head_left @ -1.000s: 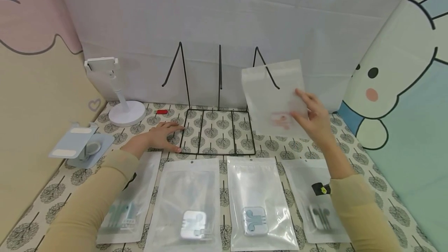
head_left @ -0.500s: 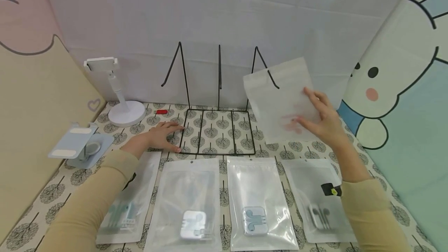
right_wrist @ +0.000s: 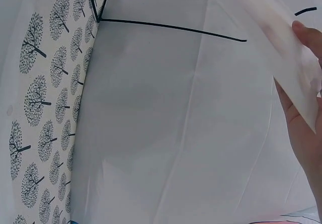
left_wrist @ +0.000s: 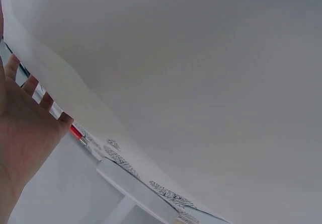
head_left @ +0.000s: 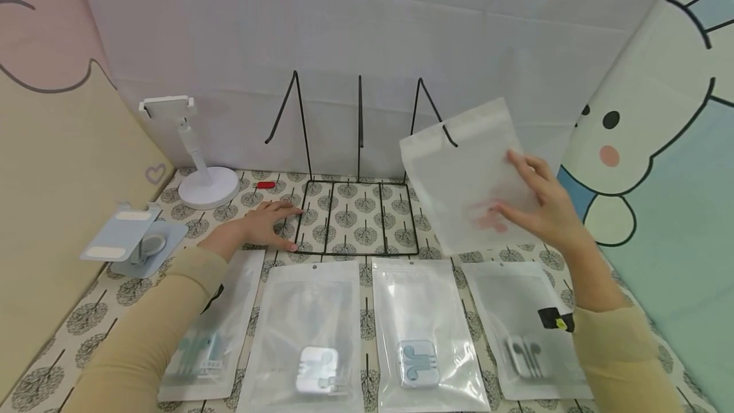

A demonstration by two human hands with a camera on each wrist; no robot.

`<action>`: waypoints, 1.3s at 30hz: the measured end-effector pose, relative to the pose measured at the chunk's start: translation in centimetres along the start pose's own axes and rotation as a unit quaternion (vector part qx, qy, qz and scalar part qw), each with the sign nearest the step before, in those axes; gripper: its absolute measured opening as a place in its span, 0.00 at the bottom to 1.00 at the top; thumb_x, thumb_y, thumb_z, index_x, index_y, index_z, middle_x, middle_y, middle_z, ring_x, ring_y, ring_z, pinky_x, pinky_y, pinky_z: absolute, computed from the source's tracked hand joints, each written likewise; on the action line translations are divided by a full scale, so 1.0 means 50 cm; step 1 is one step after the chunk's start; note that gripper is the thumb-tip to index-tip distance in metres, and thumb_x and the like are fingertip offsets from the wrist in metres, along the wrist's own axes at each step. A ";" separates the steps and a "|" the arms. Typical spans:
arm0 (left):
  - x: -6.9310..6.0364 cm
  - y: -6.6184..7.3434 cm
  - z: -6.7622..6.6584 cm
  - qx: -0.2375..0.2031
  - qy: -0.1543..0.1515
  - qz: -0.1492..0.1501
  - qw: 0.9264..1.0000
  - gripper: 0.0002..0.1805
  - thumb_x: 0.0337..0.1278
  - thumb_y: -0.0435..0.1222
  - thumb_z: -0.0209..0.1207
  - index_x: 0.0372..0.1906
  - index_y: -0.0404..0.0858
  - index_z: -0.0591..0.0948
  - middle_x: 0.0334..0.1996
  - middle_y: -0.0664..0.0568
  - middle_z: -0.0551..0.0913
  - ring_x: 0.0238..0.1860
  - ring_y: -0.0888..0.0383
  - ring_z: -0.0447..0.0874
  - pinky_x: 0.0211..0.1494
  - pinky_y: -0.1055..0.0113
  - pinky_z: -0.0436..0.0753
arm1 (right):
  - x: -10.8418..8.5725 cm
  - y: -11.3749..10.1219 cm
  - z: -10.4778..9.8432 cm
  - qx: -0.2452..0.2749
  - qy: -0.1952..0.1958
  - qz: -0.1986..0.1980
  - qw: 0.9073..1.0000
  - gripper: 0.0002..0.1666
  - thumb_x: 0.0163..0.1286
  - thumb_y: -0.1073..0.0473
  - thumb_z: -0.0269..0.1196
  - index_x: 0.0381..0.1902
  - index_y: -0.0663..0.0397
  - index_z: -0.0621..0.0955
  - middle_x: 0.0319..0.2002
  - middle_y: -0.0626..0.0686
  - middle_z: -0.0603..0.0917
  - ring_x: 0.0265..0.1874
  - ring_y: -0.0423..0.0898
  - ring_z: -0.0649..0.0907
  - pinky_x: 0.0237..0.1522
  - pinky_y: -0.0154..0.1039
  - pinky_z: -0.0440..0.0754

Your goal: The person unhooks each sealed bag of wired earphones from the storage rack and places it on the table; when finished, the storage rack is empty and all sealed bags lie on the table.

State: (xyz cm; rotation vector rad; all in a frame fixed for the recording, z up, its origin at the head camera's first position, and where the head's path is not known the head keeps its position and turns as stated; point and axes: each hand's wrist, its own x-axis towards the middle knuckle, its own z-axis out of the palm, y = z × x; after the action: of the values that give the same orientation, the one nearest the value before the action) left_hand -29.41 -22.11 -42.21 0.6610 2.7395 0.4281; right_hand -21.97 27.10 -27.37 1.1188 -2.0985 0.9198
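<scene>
My right hand (head_left: pixel 547 206) pinches the right side of a frosted white zip bag (head_left: pixel 464 177), thumb on one face and fingers on the other. A blurred pink item (head_left: pixel 492 217) shows through it. The bag tilts at the right prong (head_left: pixel 450 136) of a black wire display rack (head_left: pixel 360 181); that prong's tip shows in front of the bag's top, the rest behind. In the right wrist view the prong tip (right_wrist: pixel 306 10) stands out past the bag (right_wrist: pixel 266 32). My left hand (head_left: pixel 266 225) rests with spread fingers at the left wire of the rack's base.
In front lie several zip bags with earphones: far left (head_left: pixel 243 311), middle left (head_left: pixel 312 304), middle right (head_left: pixel 421 304), right (head_left: pixel 510 298). At left stand a white phone stand (head_left: pixel 209 188) and a light-blue folding stand (head_left: pixel 123 234); a red stick-like item (head_left: pixel 266 185) lies behind.
My right hand has moved right and slightly down, and the bag has tilted more, its lower edge swinging to the right and toward me. The left hand stays in place.
</scene>
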 end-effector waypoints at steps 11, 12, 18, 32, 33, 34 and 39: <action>0.001 0.001 0.001 -0.001 -0.004 0.000 1.000 0.52 0.45 0.65 0.61 0.73 0.47 0.57 0.74 0.42 0.49 0.70 0.27 0.39 0.60 0.22 0.46 | -0.016 -0.018 -0.030 0.062 -0.013 -0.013 0.998 0.46 0.59 0.47 0.66 0.63 0.77 0.65 0.60 0.56 0.71 0.60 0.42 0.71 0.58 0.25 0.70; 0.001 0.002 0.000 -0.001 -0.005 -0.001 1.000 0.52 0.45 0.65 0.61 0.73 0.47 0.56 0.74 0.42 0.49 0.70 0.27 0.39 0.60 0.23 0.46 | -0.018 -0.019 -0.033 0.070 -0.013 -0.016 0.997 0.46 0.59 0.47 0.66 0.62 0.78 0.65 0.60 0.57 0.71 0.59 0.43 0.71 0.58 0.25 0.70; -0.001 0.005 -0.002 -0.001 -0.005 0.001 1.000 0.51 0.47 0.62 0.62 0.73 0.46 0.57 0.74 0.41 0.49 0.70 0.26 0.39 0.60 0.22 0.46 | -0.027 -0.025 -0.055 0.109 -0.021 -0.015 0.994 0.45 0.58 0.51 0.69 0.62 0.79 0.65 0.60 0.58 0.71 0.57 0.43 0.73 0.54 0.24 0.73; -0.001 0.004 -0.004 -0.004 -0.010 0.000 1.000 0.52 0.46 0.64 0.61 0.74 0.47 0.56 0.74 0.41 0.48 0.70 0.26 0.38 0.60 0.23 0.45 | -0.044 -0.006 -0.098 0.251 0.032 -0.056 0.966 0.43 0.49 0.67 0.74 0.58 0.83 0.67 0.59 0.71 0.69 0.57 0.52 0.73 0.54 0.29 0.75; -0.001 0.004 -0.005 -0.003 -0.010 -0.001 1.000 0.52 0.46 0.64 0.61 0.74 0.47 0.56 0.74 0.41 0.48 0.70 0.26 0.38 0.60 0.23 0.46 | -0.045 -0.004 -0.101 0.259 0.036 -0.057 0.964 0.43 0.48 0.68 0.74 0.58 0.83 0.67 0.60 0.71 0.68 0.57 0.52 0.73 0.53 0.29 0.76; -0.001 0.003 -0.005 -0.003 -0.009 -0.002 1.000 0.52 0.46 0.64 0.61 0.74 0.46 0.56 0.74 0.41 0.48 0.70 0.26 0.38 0.60 0.23 0.46 | -0.046 -0.001 -0.104 0.264 0.038 -0.057 0.962 0.43 0.48 0.68 0.74 0.58 0.83 0.67 0.60 0.71 0.68 0.56 0.52 0.73 0.52 0.29 0.76; -0.001 0.000 -0.003 -0.003 -0.006 -0.001 1.000 0.52 0.46 0.64 0.61 0.73 0.46 0.57 0.74 0.41 0.49 0.70 0.28 0.39 0.60 0.23 0.47 | -0.054 0.020 -0.121 0.295 0.054 -0.028 0.954 0.43 0.46 0.73 0.73 0.58 0.84 0.67 0.58 0.69 0.69 0.51 0.52 0.76 0.46 0.29 0.80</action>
State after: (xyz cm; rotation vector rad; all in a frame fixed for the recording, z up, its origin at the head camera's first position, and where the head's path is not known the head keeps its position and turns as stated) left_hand -29.43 -22.14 -42.09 0.6572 2.7262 0.4296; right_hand -20.53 33.52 -26.13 1.3632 -1.7314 1.6049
